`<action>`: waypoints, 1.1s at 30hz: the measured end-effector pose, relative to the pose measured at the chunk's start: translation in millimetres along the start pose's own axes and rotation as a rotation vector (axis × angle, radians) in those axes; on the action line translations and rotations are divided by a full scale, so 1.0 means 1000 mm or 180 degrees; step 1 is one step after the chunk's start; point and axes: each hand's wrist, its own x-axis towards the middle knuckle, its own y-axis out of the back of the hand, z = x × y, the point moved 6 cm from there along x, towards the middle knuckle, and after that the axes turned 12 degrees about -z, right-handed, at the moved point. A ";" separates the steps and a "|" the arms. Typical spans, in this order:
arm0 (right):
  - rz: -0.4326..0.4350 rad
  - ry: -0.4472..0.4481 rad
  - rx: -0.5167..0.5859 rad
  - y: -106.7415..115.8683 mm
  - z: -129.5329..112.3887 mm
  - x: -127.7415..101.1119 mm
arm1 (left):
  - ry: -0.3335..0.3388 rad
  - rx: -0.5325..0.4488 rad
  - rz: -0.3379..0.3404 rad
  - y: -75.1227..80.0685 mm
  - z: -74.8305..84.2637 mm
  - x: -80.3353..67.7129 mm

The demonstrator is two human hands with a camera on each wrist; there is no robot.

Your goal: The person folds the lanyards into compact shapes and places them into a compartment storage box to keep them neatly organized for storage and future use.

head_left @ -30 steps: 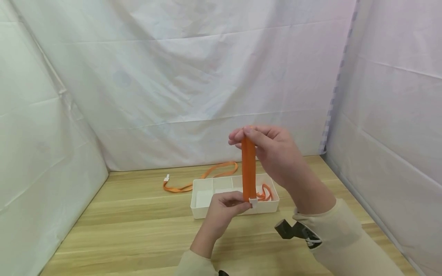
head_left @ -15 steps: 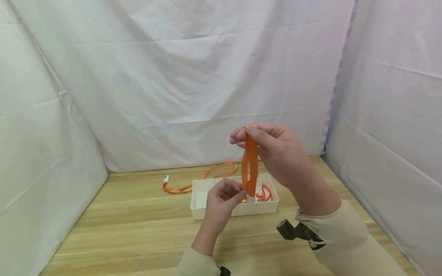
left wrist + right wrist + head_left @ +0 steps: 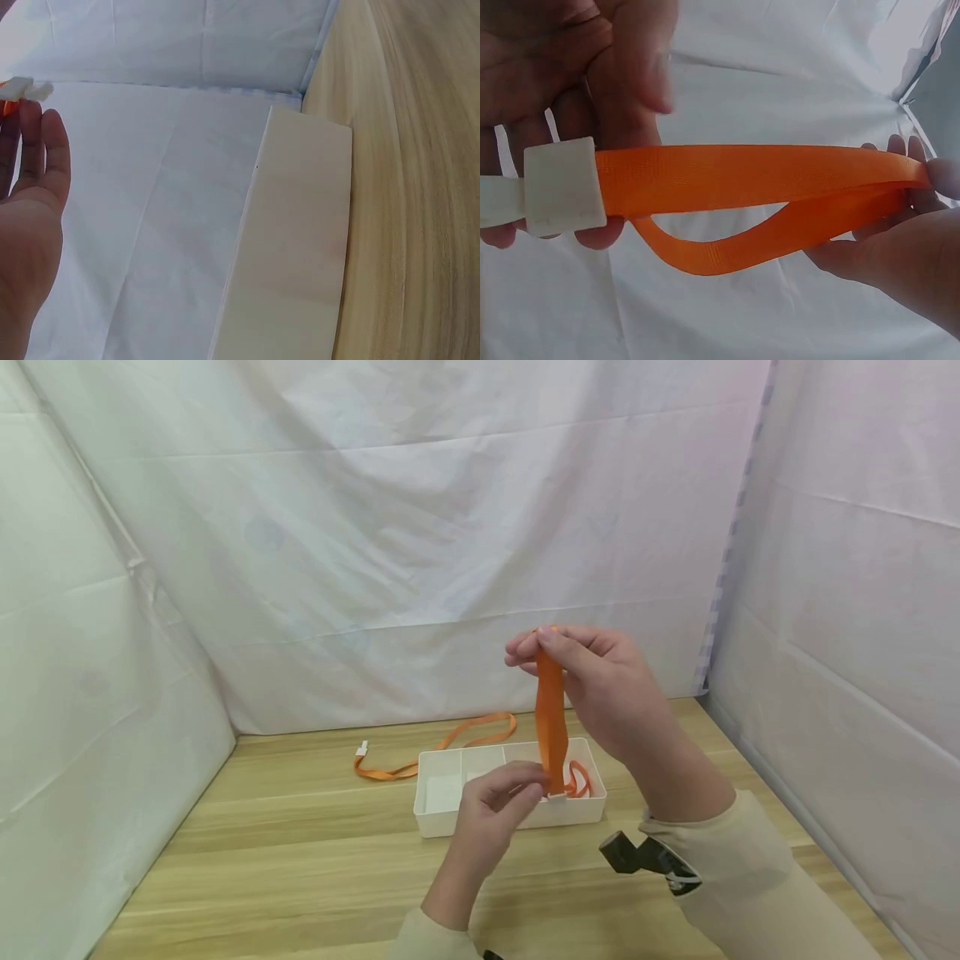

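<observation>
Nearest, the left hand (image 3: 498, 797) is raised above the table (image 3: 300, 860), its fingertips pinching the lower end of an orange strap (image 3: 551, 718) at its white clip (image 3: 561, 187). The strap hangs upright as a doubled loop between the two hands, in front of the right part of a white divided tray (image 3: 450, 820). The right wrist view shows the two bands of the loop slightly apart, one taut and the other sagging. Above, the right hand (image 3: 600, 685) pinches the folded top of the strap between thumb and fingers. In the tray's right compartment lies another orange strap (image 3: 577, 779). Farther left, a third orange strap (image 3: 442, 747) lies on the table behind the tray, near the white cloth backdrop (image 3: 390, 527).
</observation>
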 end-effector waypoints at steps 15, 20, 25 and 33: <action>0.0167 0.0045 -0.0616 0.005 -0.008 -0.004 | 0.0306 0.0221 0.0259 0.002 -0.008 -0.002; 0.0074 0.0322 -0.0652 0.004 -0.010 -0.005 | 0.0612 0.0047 0.0515 0.007 -0.012 -0.003; -0.0058 0.0417 -0.0604 0.003 -0.009 -0.003 | 0.0693 0.0044 0.0471 0.008 -0.011 0.000; -0.0131 0.0378 -0.0628 0.002 -0.009 0.000 | 0.0667 0.0080 0.0391 0.009 -0.005 0.001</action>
